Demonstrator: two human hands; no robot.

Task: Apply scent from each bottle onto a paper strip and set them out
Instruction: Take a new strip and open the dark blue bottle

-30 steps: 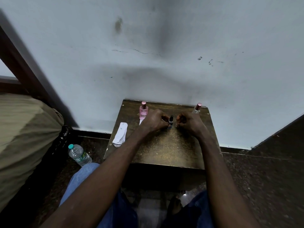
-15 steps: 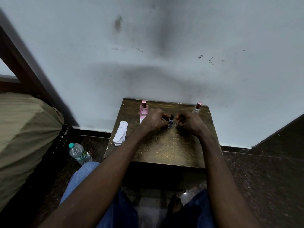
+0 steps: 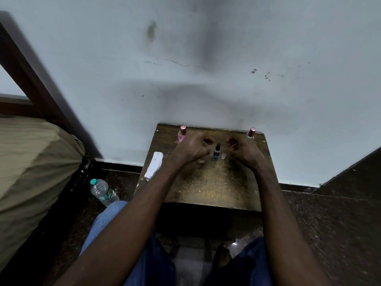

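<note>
A small dark blue bottle (image 3: 216, 152) stands uncapped at the middle of the wooden table (image 3: 212, 188), with its small clear cap (image 3: 223, 156) just to its right. My left hand (image 3: 193, 148) is curled left of the bottle and my right hand (image 3: 241, 148) is curled right of it. Neither hand touches the bottle. A pale sliver shows at my right fingers; I cannot tell what it is. A pink bottle (image 3: 182, 134) stands at the back left, partly behind my left hand. A clear bottle with a pink cap (image 3: 251, 133) stands at the back right.
A stack of white paper strips (image 3: 154, 166) lies on the table's left edge. The table stands against a pale wall (image 3: 206, 79). A plastic water bottle (image 3: 103, 191) lies on the floor to the left, beside a covered bed (image 3: 31, 162).
Both hands have drawn apart from the blue bottle, which now stands free between them. The clear cap has come into view on the table beside it.
</note>
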